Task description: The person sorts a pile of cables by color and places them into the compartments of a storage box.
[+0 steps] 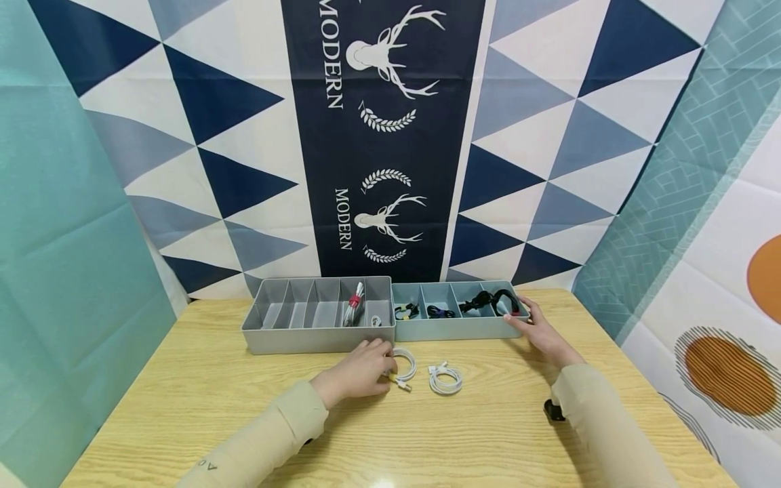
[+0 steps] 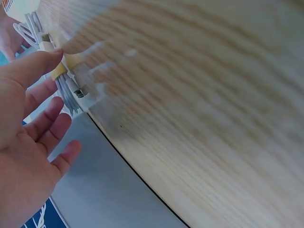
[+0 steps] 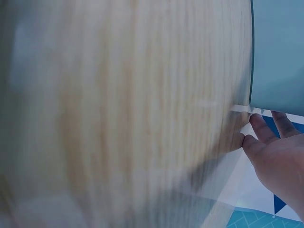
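A white coiled cable [image 1: 405,366] with a yellow tie lies on the table before the grey box. My left hand [image 1: 361,369] is at its left side, thumb and forefinger pinching it by the yellow tie [image 2: 59,71] in the left wrist view; the other fingers are spread loosely. My right hand [image 1: 542,332] touches the right end of the blue divided box [image 1: 454,329], its fingers mostly straight in the right wrist view. Black cables [image 1: 478,301] lie in that box. Another white coiled cable [image 1: 445,379] rests on the table between the hands.
The grey divided box [image 1: 317,341] abuts the blue one on the left. In it are a white cable with a red tie [image 1: 354,303] and a small white cable [image 1: 376,320]. A patterned cloth [image 1: 378,149] hangs behind the wooden table [image 1: 464,440].
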`<action>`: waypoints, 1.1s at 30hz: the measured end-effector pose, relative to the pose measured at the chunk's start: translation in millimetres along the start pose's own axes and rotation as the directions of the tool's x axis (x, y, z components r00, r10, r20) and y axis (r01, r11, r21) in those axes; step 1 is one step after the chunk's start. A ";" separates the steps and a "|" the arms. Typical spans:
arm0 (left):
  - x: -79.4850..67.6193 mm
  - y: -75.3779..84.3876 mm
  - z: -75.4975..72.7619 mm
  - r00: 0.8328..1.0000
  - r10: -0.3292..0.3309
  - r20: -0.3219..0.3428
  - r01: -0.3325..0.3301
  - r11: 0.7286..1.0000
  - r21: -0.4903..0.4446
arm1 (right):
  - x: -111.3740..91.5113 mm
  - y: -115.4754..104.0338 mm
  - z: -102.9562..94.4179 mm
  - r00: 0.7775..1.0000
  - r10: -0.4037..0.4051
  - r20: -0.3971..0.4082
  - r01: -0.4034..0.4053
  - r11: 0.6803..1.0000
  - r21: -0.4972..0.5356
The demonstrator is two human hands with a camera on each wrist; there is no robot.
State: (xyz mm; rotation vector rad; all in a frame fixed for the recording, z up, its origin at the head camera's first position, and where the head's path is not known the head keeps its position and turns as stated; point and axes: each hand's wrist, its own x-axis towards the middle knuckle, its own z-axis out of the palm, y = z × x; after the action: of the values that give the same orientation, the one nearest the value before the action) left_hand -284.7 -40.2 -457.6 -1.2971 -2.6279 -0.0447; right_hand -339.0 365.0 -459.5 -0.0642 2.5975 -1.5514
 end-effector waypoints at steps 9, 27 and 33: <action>-1.0 1.3 -2.8 0.999 -0.004 0.048 0.005 1.000 -0.003 | 0.0 -1.6 -1.0 1.000 0.003 -0.004 -0.003 1.000 -0.001; -8.5 5.5 -15.8 1.000 0.022 0.007 -0.022 1.000 -0.015 | 0.5 -1.5 -1.8 1.000 0.020 -0.001 -0.020 0.999 -0.036; -9.4 4.6 -19.6 1.000 0.012 -0.005 -0.012 0.999 -0.034 | -1.0 -1.8 -1.3 1.000 0.017 0.005 -0.017 0.999 -0.040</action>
State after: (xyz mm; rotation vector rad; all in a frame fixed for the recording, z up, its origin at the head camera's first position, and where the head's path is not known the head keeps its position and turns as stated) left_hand -272.0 -47.0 -440.6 -1.3216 -2.6267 -0.0915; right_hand -338.2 365.3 -457.3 -0.0499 2.6179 -1.4921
